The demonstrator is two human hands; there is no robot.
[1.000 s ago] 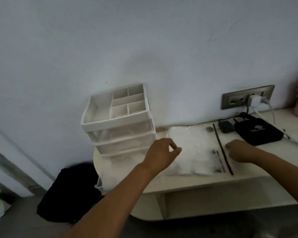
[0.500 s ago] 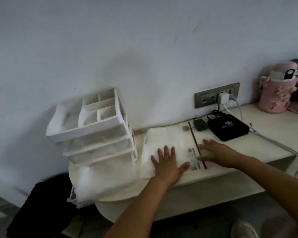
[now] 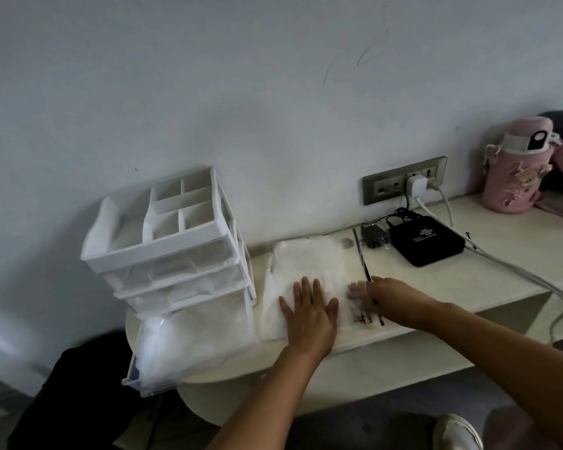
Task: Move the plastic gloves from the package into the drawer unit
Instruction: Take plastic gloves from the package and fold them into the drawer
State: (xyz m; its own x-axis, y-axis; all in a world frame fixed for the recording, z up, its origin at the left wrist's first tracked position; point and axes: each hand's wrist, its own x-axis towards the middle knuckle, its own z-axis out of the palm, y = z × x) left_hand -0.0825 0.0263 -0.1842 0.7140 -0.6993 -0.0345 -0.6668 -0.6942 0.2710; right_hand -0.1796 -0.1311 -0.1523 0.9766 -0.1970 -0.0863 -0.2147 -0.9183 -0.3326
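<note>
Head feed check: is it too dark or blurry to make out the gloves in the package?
Head view: dim, flat light, no glare; the package under the left hand reads as one pale washed-out patch, contents indistinct; the fingers of the right hand look hazy, grip unclear; the wide lens tilts the drawer unit.
</note>
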